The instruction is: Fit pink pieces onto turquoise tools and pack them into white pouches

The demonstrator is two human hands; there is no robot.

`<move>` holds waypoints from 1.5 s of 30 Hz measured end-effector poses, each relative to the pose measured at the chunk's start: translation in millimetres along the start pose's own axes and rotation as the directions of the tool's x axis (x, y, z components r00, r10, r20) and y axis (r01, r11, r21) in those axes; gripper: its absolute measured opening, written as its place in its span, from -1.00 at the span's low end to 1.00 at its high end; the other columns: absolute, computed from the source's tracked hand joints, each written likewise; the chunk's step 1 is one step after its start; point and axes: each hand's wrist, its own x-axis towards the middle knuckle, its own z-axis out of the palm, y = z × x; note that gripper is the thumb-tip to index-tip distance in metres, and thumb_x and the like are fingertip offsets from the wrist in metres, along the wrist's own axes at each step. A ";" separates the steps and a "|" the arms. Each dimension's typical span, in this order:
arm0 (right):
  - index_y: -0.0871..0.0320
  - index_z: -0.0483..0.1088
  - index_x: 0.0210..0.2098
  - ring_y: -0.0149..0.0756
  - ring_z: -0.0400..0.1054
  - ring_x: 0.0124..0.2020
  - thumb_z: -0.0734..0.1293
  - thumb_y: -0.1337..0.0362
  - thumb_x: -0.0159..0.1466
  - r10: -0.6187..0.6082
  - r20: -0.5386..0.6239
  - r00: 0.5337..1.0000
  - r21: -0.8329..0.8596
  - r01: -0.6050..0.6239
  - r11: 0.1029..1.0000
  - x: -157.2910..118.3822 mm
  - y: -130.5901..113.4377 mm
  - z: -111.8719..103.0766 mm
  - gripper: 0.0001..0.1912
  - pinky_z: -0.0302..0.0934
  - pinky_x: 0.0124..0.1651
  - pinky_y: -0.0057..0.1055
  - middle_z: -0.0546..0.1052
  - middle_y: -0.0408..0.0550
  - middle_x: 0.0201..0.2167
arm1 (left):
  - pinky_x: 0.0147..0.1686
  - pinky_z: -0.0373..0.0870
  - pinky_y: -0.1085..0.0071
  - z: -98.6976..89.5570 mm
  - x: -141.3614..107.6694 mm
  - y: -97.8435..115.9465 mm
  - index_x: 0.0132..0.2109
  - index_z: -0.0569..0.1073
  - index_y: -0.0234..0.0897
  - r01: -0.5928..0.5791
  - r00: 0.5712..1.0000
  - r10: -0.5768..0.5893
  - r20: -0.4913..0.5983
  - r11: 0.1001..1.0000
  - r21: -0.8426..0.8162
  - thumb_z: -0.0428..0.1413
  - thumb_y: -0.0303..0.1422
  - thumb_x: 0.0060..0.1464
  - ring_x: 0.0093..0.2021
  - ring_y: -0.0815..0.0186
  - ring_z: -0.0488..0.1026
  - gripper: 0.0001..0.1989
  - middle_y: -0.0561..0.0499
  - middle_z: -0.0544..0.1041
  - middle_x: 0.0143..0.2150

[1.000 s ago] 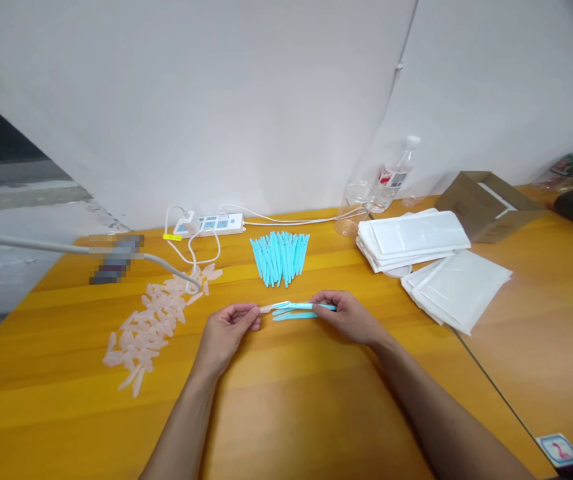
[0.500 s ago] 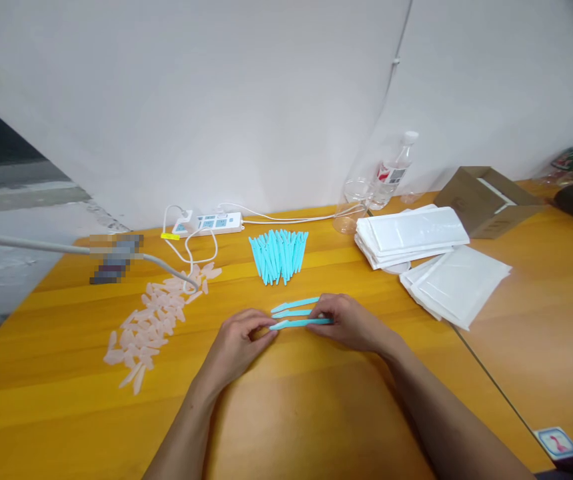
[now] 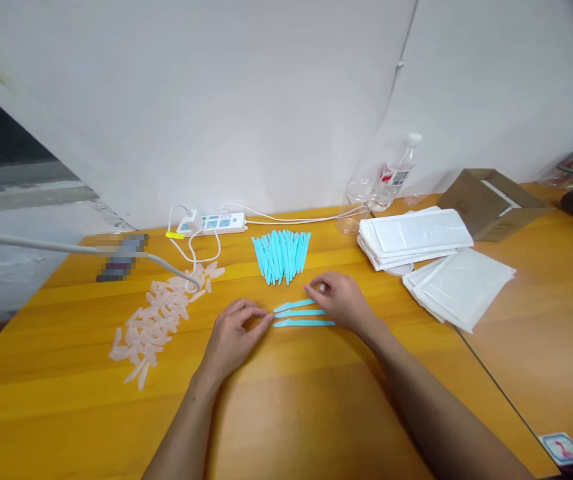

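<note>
Three turquoise sticks [image 3: 299, 313] lie side by side on the wooden table, their tips pointing left. Beside those tips is my left hand [image 3: 234, 337], thumb and forefinger close together near the middle stick, holding nothing that I can make out. My right hand [image 3: 341, 300] hovers over the right ends of the upper sticks, fingers curled and a little apart, and hides part of them. Behind lies a bundle of turquoise sticks [image 3: 280, 257]. A spread of pale pink pieces [image 3: 151, 320] covers the table on the left.
A power strip [image 3: 211, 224] with white cables sits by the wall. A grey cable [image 3: 56, 245] crosses over a phone [image 3: 124, 257]. On the right are a bottle [image 3: 395, 175], white packets [image 3: 416, 233], more packets [image 3: 461, 287] and a cardboard box [image 3: 491, 203].
My right hand has let go of the nearest stick and moved up and away. My left fingertips have drawn slightly left, off its tip. The view has shifted slightly.
</note>
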 end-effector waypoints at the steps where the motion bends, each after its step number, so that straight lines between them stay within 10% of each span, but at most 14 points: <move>1: 0.14 0.57 -0.27 -0.23 0.46 -0.29 0.32 0.08 0.33 0.063 -0.009 0.998 -0.027 -0.064 0.998 11.0 -5.0 3.0 -0.72 0.20 -0.23 -0.40 0.62 -0.01 -0.33 | -0.21 0.42 0.43 -3.0 2.3 -5.3 -0.20 0.60 -0.17 0.024 0.999 -0.023 -0.027 0.999 0.045 0.11 -0.17 0.26 -0.21 0.31 0.51 -0.77 0.00 0.55 -0.24; 8: 0.22 0.55 -0.24 0.00 0.48 -0.13 0.35 0.05 0.26 0.194 -0.004 0.981 -0.066 -0.194 0.979 77.3 -22.6 29.3 -0.67 0.23 -0.15 -0.30 0.63 0.23 -0.23 | -0.03 0.37 0.17 -37.6 29.1 -62.6 0.00 0.58 -0.25 0.251 0.961 -0.184 -0.208 0.897 0.363 0.01 -0.25 0.26 -0.08 0.07 0.47 -0.68 -0.19 0.52 -0.06; 17: 0.17 0.51 -0.46 -0.17 0.49 -0.25 0.39 0.21 0.15 0.240 0.064 0.969 0.121 -0.246 0.962 88.0 -10.1 24.7 -0.84 0.24 -0.18 -0.39 0.59 0.02 -0.47 | 0.01 0.33 0.17 -50.7 51.4 -80.6 -0.13 0.61 -0.18 0.223 0.974 -0.208 -0.092 0.797 0.561 -0.04 -0.22 0.27 -0.07 0.04 0.45 -0.67 -0.17 0.53 -0.09; 27: 0.21 0.43 -0.31 -0.42 0.35 -0.50 0.28 0.07 0.31 0.078 0.321 0.944 0.537 -0.249 0.806 22.0 5.7 -11.4 -0.70 0.27 -0.39 -0.48 0.50 -0.11 -0.49 | -0.14 0.39 0.29 -56.3 47.2 -70.8 -0.18 0.61 -0.17 0.228 0.967 -0.252 -0.033 0.806 0.546 -0.03 -0.16 0.27 -0.09 0.11 0.50 -0.66 -0.12 0.55 -0.06; 40: 0.20 0.46 -0.27 -0.43 0.15 -0.47 0.29 0.01 0.26 -0.004 0.411 0.912 0.537 -0.239 0.809 -24.2 18.5 -14.9 -0.65 0.04 -0.41 -0.49 0.38 -0.20 -0.47 | -0.08 0.38 0.19 -44.0 54.2 -60.1 -0.15 0.57 -0.19 0.297 0.953 -0.297 -0.061 0.875 0.383 0.10 -0.16 0.12 -0.02 0.00 0.51 -0.73 -0.19 0.56 0.01; 45: 0.19 0.47 -0.25 -0.43 0.14 -0.46 0.27 0.02 0.29 -0.020 0.404 0.915 0.534 -0.217 0.817 -26.5 23.5 -13.8 -0.66 0.03 -0.40 -0.50 0.37 -0.20 -0.46 | -0.16 0.39 0.21 -47.5 68.4 -54.3 -0.41 0.55 -0.22 0.314 0.948 -0.319 -0.006 0.928 0.201 0.13 -0.20 0.06 -0.19 0.03 0.54 -0.78 -0.14 0.58 -0.34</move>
